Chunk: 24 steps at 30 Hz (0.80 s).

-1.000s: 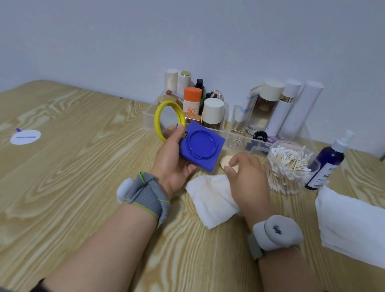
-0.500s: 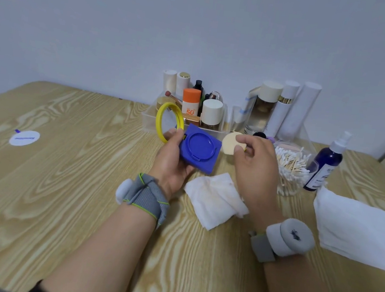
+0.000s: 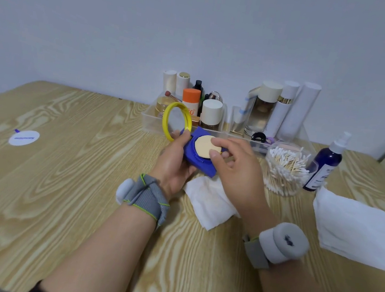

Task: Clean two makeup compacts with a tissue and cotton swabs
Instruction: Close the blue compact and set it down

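My left hand (image 3: 172, 162) holds an open blue compact (image 3: 196, 162) above the table, its yellow-rimmed mirror lid (image 3: 176, 124) standing up at the back. My right hand (image 3: 234, 171) pinches a round beige sponge puff (image 3: 203, 146) and rests it flat on the compact's blue inner tray. A used white tissue (image 3: 211, 202) with faint tan stains lies on the table under both hands. A clear jar of cotton swabs (image 3: 284, 171) stands just right of my right hand. I see only one compact.
A clear organiser (image 3: 150, 122) with several bottles and jars stands against the wall behind the compact. A dark blue spray bottle (image 3: 324, 165) stands right of the swab jar. Folded white tissues (image 3: 359, 231) lie at the right edge. A round white sticker (image 3: 24, 138) sits far left.
My right hand picked the sponge puff up off the table beside the tissue, carried it left and set it on the compact's tray. My left hand kept holding the compact.
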Tool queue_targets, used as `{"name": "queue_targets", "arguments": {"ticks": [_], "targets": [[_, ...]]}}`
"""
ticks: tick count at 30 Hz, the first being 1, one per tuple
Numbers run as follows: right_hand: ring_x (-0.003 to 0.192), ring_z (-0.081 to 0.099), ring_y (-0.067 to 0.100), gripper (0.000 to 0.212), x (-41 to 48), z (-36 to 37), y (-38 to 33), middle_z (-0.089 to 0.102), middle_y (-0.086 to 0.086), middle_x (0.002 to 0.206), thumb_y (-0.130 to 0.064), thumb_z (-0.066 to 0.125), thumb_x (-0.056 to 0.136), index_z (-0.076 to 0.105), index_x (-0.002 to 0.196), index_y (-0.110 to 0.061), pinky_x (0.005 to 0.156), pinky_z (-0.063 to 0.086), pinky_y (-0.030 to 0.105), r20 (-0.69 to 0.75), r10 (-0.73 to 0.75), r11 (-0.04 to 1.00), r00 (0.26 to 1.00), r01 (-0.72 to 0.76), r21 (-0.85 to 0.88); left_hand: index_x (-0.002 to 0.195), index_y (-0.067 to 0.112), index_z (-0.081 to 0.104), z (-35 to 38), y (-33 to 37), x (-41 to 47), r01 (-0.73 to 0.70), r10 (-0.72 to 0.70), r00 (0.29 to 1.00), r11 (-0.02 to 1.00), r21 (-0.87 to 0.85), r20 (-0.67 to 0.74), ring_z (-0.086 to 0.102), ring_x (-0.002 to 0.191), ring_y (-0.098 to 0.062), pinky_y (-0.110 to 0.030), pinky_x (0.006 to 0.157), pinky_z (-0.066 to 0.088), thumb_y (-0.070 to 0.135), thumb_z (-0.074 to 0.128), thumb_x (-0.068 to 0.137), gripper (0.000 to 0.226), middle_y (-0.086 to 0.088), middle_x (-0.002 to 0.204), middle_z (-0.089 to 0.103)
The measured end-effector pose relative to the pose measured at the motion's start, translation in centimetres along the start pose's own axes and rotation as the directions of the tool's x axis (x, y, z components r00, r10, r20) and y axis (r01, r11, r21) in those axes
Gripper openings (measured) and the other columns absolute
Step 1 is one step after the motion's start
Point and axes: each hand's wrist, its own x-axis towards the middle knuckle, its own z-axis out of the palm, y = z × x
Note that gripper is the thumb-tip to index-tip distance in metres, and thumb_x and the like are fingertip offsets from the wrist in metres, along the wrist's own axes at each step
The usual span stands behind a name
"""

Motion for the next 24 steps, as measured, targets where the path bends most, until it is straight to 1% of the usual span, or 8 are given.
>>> {"name": "queue_targets", "arguments": {"ticks": [3,7,11,15,18,21,23,24], "targets": [[0.106,0.048,0.007,0.025,0.0,-0.1,0.1,0.049,-0.013,0.111,-0.026,0.058,0.093,0.066,0.116,-0.022,0.089,0.039,0.020,0.019,-0.017,0.993,1.000,0.020,-0.119,0.138,0.007,0.050,-0.1,-0.1,0.2,-0.011,0.011,1.000,1.000,-0.009,0.008,0.066,0.097,-0.023,-0.030,0.068,0.059,0.032,0.050,0.101,0.045,-0.014,0.125,0.066],[0.111,0.044,0.008,0.023,-0.1,-0.3,0.1,0.045,-0.012,0.114,-0.028,0.058,0.092,0.065,0.113,-0.022,0.093,0.033,0.020,0.003,-0.048,0.983,0.999,0.048,-0.180,0.131,0.004,0.057,-0.1,-0.2,0.4,-0.017,0.015,0.999,0.999,0.048,0.044,0.068,0.085,-0.018,-0.027,0.065,0.059,0.033,0.048,0.102,0.042,-0.009,0.104,0.071],[0.118,0.043,0.008,0.030,0.0,-0.5,0.0,0.039,-0.008,0.128,-0.037,0.052,0.096,0.057,0.123,-0.027,0.098,0.038,0.023,-0.027,0.047,0.995,0.999,-0.049,-0.081,0.133,0.006,0.054,-0.1,-0.2,0.6,-0.056,0.052,0.997,0.995,0.082,0.053,0.070,0.077,-0.013,-0.024,0.055,0.057,0.028,0.050,0.101,0.039,-0.007,0.100,0.071],[0.114,0.054,0.011,0.045,0.1,-0.4,0.4,0.041,-0.007,0.135,-0.049,0.050,0.093,0.042,0.136,-0.039,0.100,0.045,0.033,0.043,0.173,0.981,0.984,-0.176,0.079,0.127,0.013,0.052,-0.2,-0.2,0.6,-0.155,0.148,0.986,0.983,0.103,0.077,0.071,0.068,-0.010,-0.023,0.050,0.054,0.017,0.054,0.100,0.028,-0.004,0.094,0.069],[0.102,0.063,0.012,0.050,0.2,-0.3,1.0,0.047,-0.006,0.136,-0.048,0.057,0.090,0.040,0.136,-0.041,0.093,0.052,0.039,0.080,0.222,0.968,0.972,-0.229,0.106,0.126,0.014,0.057,-0.2,-0.1,0.2,-0.180,0.161,0.976,0.975,0.130,0.145,0.070,0.079,-0.016,-0.027,0.058,0.057,0.014,0.061,0.095,0.031,-0.008,0.103,0.069],[0.097,0.065,0.010,0.049,0.2,-0.5,1.0,0.051,-0.004,0.134,-0.045,0.061,0.089,0.044,0.135,-0.037,0.086,0.053,0.027,0.067,0.224,0.960,0.972,-0.232,0.158,0.124,0.032,0.061,-0.1,0.2,-0.3,-0.182,0.140,0.962,0.968,0.172,0.235,0.066,0.096,-0.019,-0.031,0.070,0.060,0.024,0.069,0.088,0.037,-0.004,0.117,0.067],[0.102,0.063,0.010,0.046,0.3,-0.4,1.2,0.054,-0.004,0.131,-0.045,0.058,0.091,0.048,0.134,-0.032,0.086,0.051,0.024,0.055,0.234,0.954,0.971,-0.240,0.181,0.126,0.036,0.061,0.0,0.3,-0.6,-0.189,0.129,0.951,0.961,0.201,0.280,0.064,0.102,-0.018,-0.038,0.084,0.056,0.038,0.069,0.081,0.045,0.004,0.111,0.069],[0.107,0.061,0.011,0.043,0.3,-0.5,1.1,0.056,-0.004,0.130,-0.047,0.055,0.092,0.051,0.132,-0.031,0.090,0.051,0.028,0.055,0.240,0.947,0.969,-0.246,0.207,0.126,0.037,0.061,0.0,0.2,-0.7,-0.196,0.128,0.947,0.957,0.215,0.295,0.064,0.104,-0.017,-0.041,0.090,0.054,0.044,0.067,0.078,0.049,0.010,0.107,0.070]]}}
